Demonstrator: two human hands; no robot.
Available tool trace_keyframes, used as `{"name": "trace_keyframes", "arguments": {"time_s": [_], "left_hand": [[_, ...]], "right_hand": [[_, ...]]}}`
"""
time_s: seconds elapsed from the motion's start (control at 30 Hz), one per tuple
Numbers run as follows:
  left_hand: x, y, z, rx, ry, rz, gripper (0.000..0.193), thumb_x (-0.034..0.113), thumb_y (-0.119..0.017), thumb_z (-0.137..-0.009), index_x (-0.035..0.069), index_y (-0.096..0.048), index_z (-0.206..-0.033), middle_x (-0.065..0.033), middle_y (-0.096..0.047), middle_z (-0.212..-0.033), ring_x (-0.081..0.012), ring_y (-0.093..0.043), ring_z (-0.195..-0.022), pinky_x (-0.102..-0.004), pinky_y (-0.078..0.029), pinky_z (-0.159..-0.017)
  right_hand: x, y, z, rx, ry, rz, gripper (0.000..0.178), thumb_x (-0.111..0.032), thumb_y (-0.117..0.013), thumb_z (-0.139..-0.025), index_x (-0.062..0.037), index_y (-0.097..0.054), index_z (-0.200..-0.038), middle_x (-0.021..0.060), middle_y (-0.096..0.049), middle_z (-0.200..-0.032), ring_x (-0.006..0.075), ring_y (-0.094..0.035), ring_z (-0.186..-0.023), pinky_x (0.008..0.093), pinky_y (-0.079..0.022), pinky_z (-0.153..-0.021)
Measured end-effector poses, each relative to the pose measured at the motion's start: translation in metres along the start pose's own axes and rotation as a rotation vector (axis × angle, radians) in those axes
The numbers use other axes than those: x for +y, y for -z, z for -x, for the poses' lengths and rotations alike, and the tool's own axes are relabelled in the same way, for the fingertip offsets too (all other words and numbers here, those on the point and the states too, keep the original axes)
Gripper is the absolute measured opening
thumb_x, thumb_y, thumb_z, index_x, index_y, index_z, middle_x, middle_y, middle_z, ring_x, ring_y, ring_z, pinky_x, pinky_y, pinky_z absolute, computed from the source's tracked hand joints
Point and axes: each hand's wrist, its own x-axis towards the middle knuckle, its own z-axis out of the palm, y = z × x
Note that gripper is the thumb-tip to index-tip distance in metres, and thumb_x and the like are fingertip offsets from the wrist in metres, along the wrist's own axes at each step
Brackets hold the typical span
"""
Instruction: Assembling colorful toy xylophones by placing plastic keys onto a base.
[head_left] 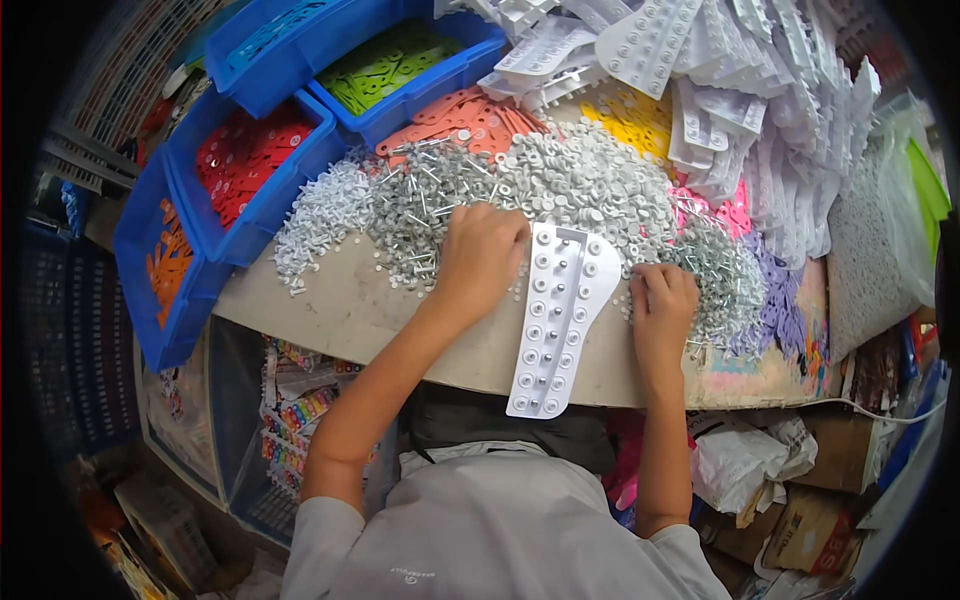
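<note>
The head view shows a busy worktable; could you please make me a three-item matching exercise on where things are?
Things:
1. green pieces
2. white moulded panel
3. purple pieces

Places:
A. between the left hand and the right hand
B. heaped loose, to the right of the right hand
C. inside a blue bin

Pairs: 1-C, 2-A, 3-B

left grip (484, 262): fingertips mostly hidden | right grip (664, 302): fingertip contact too small to tell | shirt (500, 525): lower edge cut off
</note>
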Motion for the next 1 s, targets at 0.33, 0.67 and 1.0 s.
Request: {"name": "trace_keyframes", "arguments": {"time_s": [0.33,0.67,1.0], "left_hand": [[-0.006,0.036,0.021,0.144,0.051,0.167,0.011,0.008,-0.073,-0.084,0.005,-0.074,-0.094,-0.0069,-0.066,-0.083,-0.0265,-0.06,-0.082,-0.0367,-0.045,-0.079],[0.033,0.001,0.046,-0.056,-0.011,0.521,0.012,0.009,-0.078,-0.081,0.004,-0.069,-0.088,-0.0061,-0.063,-0.082,-0.0238,-0.058,-0.083,-0.0354,-0.047,-0.076],[0.033,0.002,0.044,0.002,-0.06,0.453,0.011,0.007,-0.08,-0.079,0.003,-0.074,-0.087,-0.0056,-0.064,-0.082,-0.0222,-0.059,-0.08,-0.0345,-0.048,-0.07]], "right_hand": [[-0.007,0.008,0.004,-0.005,-0.115,-0.098,0.006,0.001,-0.067,-0.087,-0.0012,-0.065,-0.092,0.01,-0.062,-0.092,0.0284,-0.057,-0.095,0.0378,-0.044,-0.087],[-0.053,0.018,0.016,-0.31,-0.079,-0.532,0.005,0.0,-0.066,-0.087,0.0013,-0.066,-0.092,0.0092,-0.064,-0.09,0.0237,-0.059,-0.092,0.0335,-0.045,-0.086],[-0.057,0.011,0.018,-0.305,-0.224,-0.576,0.008,0.0,-0.066,-0.089,0.0009,-0.063,-0.096,0.009,-0.061,-0.087,0.0194,-0.058,-0.084,0.0311,-0.046,-0.077]]}}
